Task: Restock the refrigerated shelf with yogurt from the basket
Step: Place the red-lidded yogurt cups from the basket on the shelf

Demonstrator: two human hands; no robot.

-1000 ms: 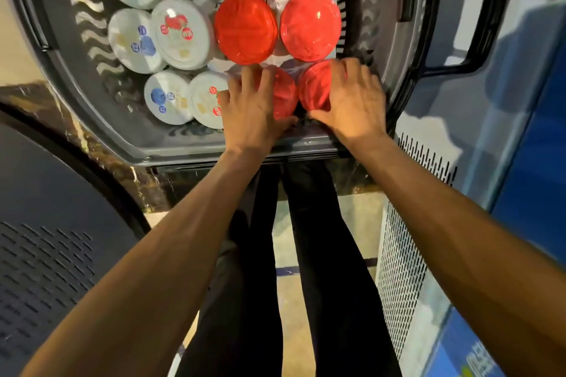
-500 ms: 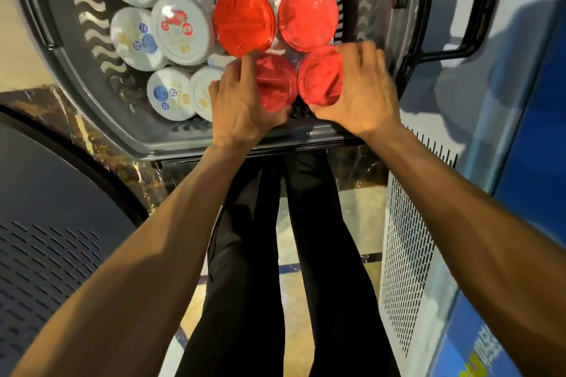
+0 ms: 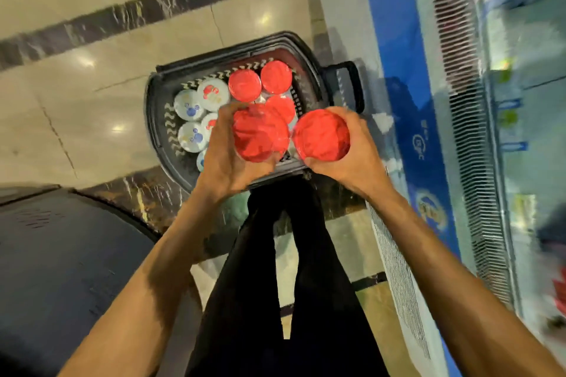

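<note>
Both hands are hovering over the basket (image 3: 153,119): left hand (image 3: 226,159) curling round one red-lidded yogurt tub (image 3: 260,135), right hand (image 3: 358,159) gripping the other red tub (image 3: 321,136); white-lidded tubs (image 3: 190,107) are waiting below, so restocking is looking far from finished.

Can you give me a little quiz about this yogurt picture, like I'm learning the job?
1. True or false: the left hand and the right hand each hold a round red-lidded yogurt tub.
2. The dark plastic basket sits: A) on the tiled floor, B) on a shelf, C) on a chair.
3. Not counting the held tubs, how many red lids show in the basket?
Key: 1 true; 2 A; 3 three.
</note>
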